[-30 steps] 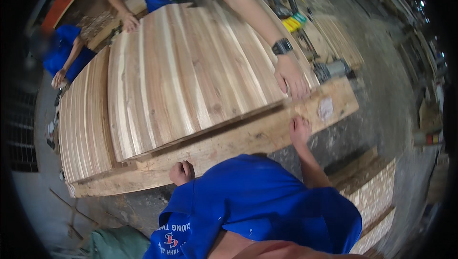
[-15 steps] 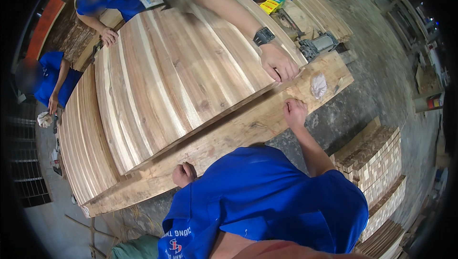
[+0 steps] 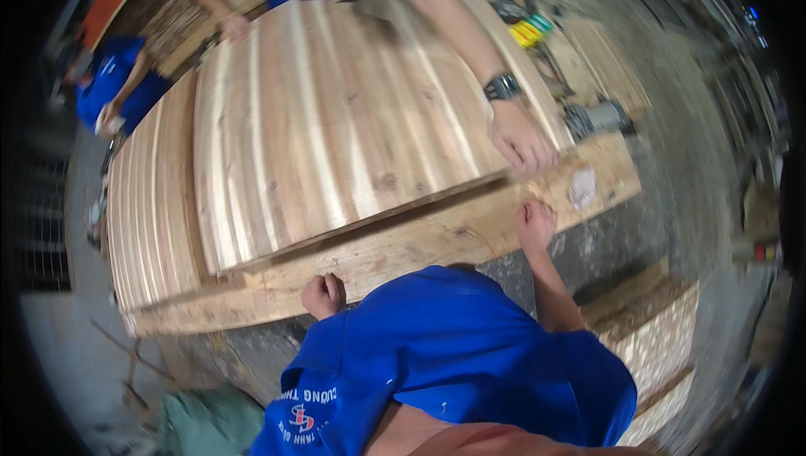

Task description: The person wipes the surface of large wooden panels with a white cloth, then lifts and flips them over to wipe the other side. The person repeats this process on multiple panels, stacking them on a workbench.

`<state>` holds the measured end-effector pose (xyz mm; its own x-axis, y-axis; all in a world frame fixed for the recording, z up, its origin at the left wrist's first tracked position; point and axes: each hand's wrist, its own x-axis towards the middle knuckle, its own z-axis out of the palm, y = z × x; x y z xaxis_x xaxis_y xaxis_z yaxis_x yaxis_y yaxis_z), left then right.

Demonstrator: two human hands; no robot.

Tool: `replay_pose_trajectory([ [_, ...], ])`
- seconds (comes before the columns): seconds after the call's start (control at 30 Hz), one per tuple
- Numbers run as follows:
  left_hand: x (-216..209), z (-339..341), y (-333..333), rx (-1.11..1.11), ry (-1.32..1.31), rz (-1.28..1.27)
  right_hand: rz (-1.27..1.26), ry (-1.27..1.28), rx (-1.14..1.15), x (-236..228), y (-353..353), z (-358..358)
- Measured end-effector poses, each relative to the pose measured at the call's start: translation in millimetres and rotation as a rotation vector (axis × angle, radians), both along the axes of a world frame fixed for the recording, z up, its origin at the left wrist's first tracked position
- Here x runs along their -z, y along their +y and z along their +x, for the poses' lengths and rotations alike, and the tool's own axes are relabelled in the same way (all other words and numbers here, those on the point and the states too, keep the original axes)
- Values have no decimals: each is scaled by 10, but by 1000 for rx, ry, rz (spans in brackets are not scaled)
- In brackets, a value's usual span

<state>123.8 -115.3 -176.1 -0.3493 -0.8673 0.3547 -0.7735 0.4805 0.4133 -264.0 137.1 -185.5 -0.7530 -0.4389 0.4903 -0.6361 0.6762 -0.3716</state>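
My left hand (image 3: pixel 323 296) is curled into a fist at the near edge of a long wooden beam (image 3: pixel 403 250). Farther right, my right hand (image 3: pixel 536 222) rests on the same beam, its fingers also curled in; nothing shows in either hand. Beyond the beam lies a wide striped wood panel (image 3: pixel 336 120), apart from both hands. A co-worker's hand (image 3: pixel 522 138), below a black wristwatch (image 3: pixel 502 86), lies at the panel's near right corner. The co-worker's other hand (image 3: pixel 237 28) is at its far left edge.
A second striped panel (image 3: pixel 155 204) lies to the left, with another person (image 3: pixel 122 86) beside it. On the beam's right end sits a crumpled pale wrapper (image 3: pixel 582 188), near a grey metal tool (image 3: pixel 598 119). Stacked wood pieces (image 3: pixel 655 330) stand at lower right.
The view has shifted, so the panels and beam sit differently in the picture. The person at far left has moved a hand with a white cloth closer in. My hands stay curled at the beam.
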Motion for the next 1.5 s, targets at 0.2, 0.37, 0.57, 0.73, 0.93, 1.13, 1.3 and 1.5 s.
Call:
replay_pose_trajectory([
  [0.2,-39,40,-32,-19,-19,-16,47,-56,-18,81,15,30],
  [0.37,-68,93,-53,9,39,27,47,-94,-27,129,45,33],
  [0.57,-75,137,-53,20,34,-7,88,-224,14,60,48,82],
  [0.73,-107,165,-13,15,-16,30,71,-188,18,115,33,39],
  [0.93,-116,170,-30,15,-22,52,83,-196,-6,115,43,28],
  [1.13,-125,160,-24,17,1,26,80,-151,23,109,37,76],
  [1.3,-136,135,-40,17,21,24,2,-128,-18,97,32,85],
  [1.5,-134,110,-35,15,42,-25,8,-130,-48,83,41,70],
])
